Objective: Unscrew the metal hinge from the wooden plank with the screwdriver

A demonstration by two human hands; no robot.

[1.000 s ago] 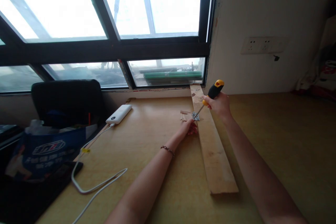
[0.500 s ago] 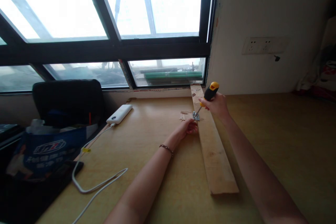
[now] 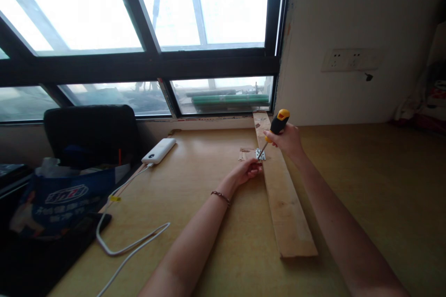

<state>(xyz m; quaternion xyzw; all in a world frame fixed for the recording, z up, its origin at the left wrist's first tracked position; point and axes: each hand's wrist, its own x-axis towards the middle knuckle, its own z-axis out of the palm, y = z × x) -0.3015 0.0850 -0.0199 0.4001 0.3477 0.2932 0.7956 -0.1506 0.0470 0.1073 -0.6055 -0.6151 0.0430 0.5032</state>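
A long wooden board (image 3: pixel 287 199) lies on the table, its far end by the window. On the board's left edge sits a small silvery metal hinge (image 3: pixel 260 154). My right hand (image 3: pixel 289 140) is closed round the lower part of a yellow-and-black screwdriver (image 3: pixel 279 121), held tilted with its shaft pointing down and left to the hinge. Against the board's left edge, just below the hinge, is my left hand (image 3: pixel 246 171). Its fingers are curled, thumb and forefinger close together at the screwdriver's tip; what they pinch is too small to make out.
Left of the hinge is a torn patch (image 3: pixel 245 153) on the tabletop (image 3: pixel 195 185). A white power bank (image 3: pixel 159 151) with a white cable (image 3: pixel 134 247) lies at the left edge. Beyond stand a black chair (image 3: pixel 90 125) and a blue bag (image 3: pixel 66 199). Window and wall bound the far side.
The fingers of my left hand have shifted slightly below the hinge. My right hand and the screwdriver have stayed almost in place, with the handle a touch further left.
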